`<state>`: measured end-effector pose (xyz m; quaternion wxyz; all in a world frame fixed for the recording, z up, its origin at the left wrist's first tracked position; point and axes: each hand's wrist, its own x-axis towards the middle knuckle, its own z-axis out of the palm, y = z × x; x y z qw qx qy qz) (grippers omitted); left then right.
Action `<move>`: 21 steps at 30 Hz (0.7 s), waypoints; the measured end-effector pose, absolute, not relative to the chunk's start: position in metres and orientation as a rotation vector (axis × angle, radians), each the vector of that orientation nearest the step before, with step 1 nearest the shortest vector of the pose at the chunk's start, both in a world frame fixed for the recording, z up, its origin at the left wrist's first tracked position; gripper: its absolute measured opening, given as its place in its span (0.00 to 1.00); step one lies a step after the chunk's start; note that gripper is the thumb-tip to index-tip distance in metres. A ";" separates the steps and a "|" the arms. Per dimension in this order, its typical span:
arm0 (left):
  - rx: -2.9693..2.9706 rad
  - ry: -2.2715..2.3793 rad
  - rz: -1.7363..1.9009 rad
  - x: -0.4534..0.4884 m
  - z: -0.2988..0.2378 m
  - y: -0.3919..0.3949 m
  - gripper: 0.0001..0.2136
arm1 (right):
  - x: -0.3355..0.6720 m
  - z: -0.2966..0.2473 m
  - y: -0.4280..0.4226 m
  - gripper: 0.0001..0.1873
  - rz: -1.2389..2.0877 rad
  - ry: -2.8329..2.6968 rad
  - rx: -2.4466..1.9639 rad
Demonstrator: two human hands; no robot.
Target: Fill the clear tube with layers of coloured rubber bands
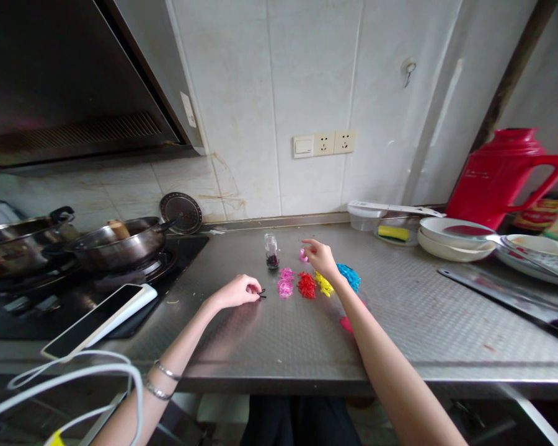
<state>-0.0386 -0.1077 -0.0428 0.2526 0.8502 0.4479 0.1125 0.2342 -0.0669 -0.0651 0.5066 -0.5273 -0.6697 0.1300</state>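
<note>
From my head, one camera looks forward and down from close by, across the metal counter (413, 322) to the tiled wall (242, 93); my left hand (240, 291) and right hand (322, 257) sit around mid-frame, my dark-clad legs (302, 421) at the bottom edge.

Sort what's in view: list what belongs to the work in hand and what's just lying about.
Apparently in use:
thin black band, in the left hand
glass jar with dark contents
pink bands
red bands
yellow bands
blue bands

Apparently just lying about:
yellow sponge
red thermos flask
steel pan
white bowls
</note>
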 end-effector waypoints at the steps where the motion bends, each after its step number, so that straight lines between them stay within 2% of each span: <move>1: 2.324 1.225 0.305 -0.038 -0.043 -0.108 0.11 | 0.234 -0.065 -0.067 0.21 0.317 -1.616 -1.277; 15: 2.366 1.279 0.441 -0.041 -0.045 -0.108 0.04 | 0.233 -0.065 -0.067 0.19 0.288 -1.627 -1.291; 21: 2.265 1.282 0.393 -0.039 -0.047 -0.112 0.12 | 0.233 -0.065 -0.068 0.19 0.283 -1.647 -1.297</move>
